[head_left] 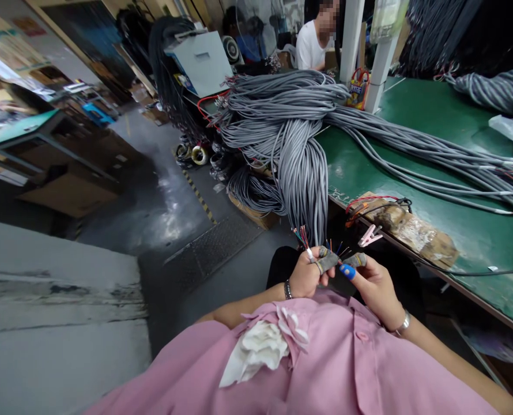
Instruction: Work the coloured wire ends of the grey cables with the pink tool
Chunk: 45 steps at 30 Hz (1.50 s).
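At far left of the pile, wire ends [222, 105] are being left exposed in a reddish tuft, so these seem to be opened out already. From there a thick mass of grey cables [278, 106] is being carried over the worktop [490, 239], and one swathe is being allowed to hang off its near edge towards the lap. Just below that swathe, coloured wires [300, 235] are being fanned above a white band [310, 254]; their separating is being judged as done. The band is being held by the left hand [310, 275], its capped fingers being kept closed around it. Thin wires [335, 249] are being worked between the two hands, beside the worktop; this part is being judged unfinished. Their base is apparently being pinched by the thumb and forefinger of the right hand [375, 285], though the exact contact is being obscured. Farther right, a pink clip [370, 236] and a wooden block [416, 230] are being left untouched. More cables are being spread rightward, some being marked by white sleeves [502, 211]; how many are being counted as finished cannot be told.
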Each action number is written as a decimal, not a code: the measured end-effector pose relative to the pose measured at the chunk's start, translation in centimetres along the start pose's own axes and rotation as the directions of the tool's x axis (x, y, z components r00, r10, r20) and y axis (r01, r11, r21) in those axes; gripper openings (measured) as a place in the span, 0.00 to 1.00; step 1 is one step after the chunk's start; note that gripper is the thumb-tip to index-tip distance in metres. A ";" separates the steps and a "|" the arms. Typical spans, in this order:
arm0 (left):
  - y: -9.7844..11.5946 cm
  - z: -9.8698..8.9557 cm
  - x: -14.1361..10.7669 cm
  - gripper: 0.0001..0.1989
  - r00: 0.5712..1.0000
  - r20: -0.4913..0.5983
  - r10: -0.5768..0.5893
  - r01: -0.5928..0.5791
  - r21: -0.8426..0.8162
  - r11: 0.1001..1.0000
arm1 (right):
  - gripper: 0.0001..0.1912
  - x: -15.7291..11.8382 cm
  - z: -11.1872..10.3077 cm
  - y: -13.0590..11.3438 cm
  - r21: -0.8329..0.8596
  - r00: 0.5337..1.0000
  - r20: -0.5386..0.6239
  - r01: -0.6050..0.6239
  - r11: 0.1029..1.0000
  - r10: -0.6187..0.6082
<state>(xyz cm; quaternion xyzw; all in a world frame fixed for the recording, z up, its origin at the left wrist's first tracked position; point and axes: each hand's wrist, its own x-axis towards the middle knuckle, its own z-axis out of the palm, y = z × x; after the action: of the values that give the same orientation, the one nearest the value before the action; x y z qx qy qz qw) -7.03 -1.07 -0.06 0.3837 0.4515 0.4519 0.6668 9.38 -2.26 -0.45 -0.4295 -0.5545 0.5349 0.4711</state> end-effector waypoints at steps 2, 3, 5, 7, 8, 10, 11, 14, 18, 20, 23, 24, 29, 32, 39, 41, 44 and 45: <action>0.1 0.2 0.1 0.16 1.000 -0.006 0.023 -0.023 0.011 1.000 | 0.09 -0.2 -0.2 0.0 -0.048 1.000 0.005 0.025 0.999 -0.025; 0.1 0.2 0.1 0.16 0.999 -0.007 0.032 -0.032 0.017 0.999 | 0.10 -0.3 -0.3 0.0 -0.075 0.999 0.003 0.035 0.997 -0.034; 0.3 0.4 0.2 0.17 0.999 -0.010 0.042 -0.042 0.032 0.999 | 0.10 -0.6 -0.6 -0.1 -0.130 0.999 0.004 0.053 0.990 -0.053; 0.6 0.4 0.3 0.17 0.999 -0.014 0.046 -0.046 0.043 0.998 | 0.10 -0.9 -1.1 0.0 -0.155 0.998 0.025 0.068 0.986 -0.065; 0.7 0.4 0.4 0.17 0.999 -0.009 0.046 -0.046 0.044 0.998 | 0.11 -1.1 -1.5 0.2 -0.147 0.997 0.039 0.070 0.987 -0.065; 0.9 0.2 0.5 0.16 0.999 0.020 0.042 -0.043 0.035 0.998 | 0.11 -1.2 -2.3 0.8 -0.108 0.999 0.038 0.041 0.993 -0.037; 1.1 0.2 0.6 0.16 0.998 0.048 0.032 -0.033 0.031 0.999 | 0.12 -1.1 -2.7 1.2 -0.072 1.000 0.009 0.010 0.997 -0.010; 1.5 -0.1 1.0 0.16 0.985 0.168 -0.043 0.038 0.030 0.999 | 0.20 0.1 -3.8 2.4 0.137 0.984 -0.127 -0.109 0.985 0.127; 1.9 0.1 2.1 0.15 0.939 0.314 -0.137 0.133 0.035 0.991 | 0.28 2.9 -4.3 2.5 0.470 0.961 -0.005 -0.243 0.849 0.278; 2.1 0.3 2.8 0.15 0.919 0.365 -0.152 0.153 0.026 0.988 | 0.26 4.0 -4.1 2.0 0.544 0.964 0.056 -0.246 0.802 0.258; 2.2 0.8 3.7 0.15 0.893 0.409 -0.189 0.193 0.033 0.981 | 0.24 4.7 -3.5 1.1 0.569 0.982 -0.006 -0.153 0.808 0.190; 2.2 0.9 4.0 0.16 0.888 0.411 -0.206 0.208 0.041 0.977 | 0.24 4.7 -3.3 0.9 0.567 0.981 -0.025 -0.143 0.811 0.191; 2.2 1.0 5.0 0.15 0.838 0.479 -0.261 0.249 0.089 0.964 | 0.20 4.7 -2.6 0.9 0.649 0.961 -0.052 -0.175 0.740 0.272; 2.0 1.0 5.4 0.16 0.824 0.494 -0.276 0.256 0.110 0.960 | 0.18 4.8 -2.5 1.2 0.711 0.956 -0.076 -0.147 0.688 0.283; 1.8 1.4 5.7 0.17 0.811 0.498 -0.308 0.258 0.169 0.951 | 0.19 5.1 -2.4 1.7 0.708 0.949 -0.124 -0.119 0.696 0.288; 1.7 1.5 5.7 0.17 0.814 0.488 -0.315 0.267 0.168 0.949 | 0.20 5.1 -2.3 1.6 0.703 0.949 -0.123 -0.124 0.701 0.292; 1.7 1.4 5.7 0.17 0.819 0.484 -0.307 0.271 0.145 0.952 | 0.21 4.9 -2.3 1.3 0.707 0.956 -0.082 -0.144 0.693 0.281; 1.7 1.3 5.7 0.17 0.821 0.483 -0.304 0.270 0.141 0.952 | 0.23 4.9 -2.3 1.2 0.711 0.958 -0.051 -0.163 0.684 0.281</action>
<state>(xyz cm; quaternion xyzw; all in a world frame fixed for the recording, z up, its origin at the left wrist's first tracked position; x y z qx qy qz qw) -5.17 4.69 0.45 0.4366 0.3311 0.2166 0.8080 10.72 3.00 -1.34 -0.3234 -0.2159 0.7225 0.5717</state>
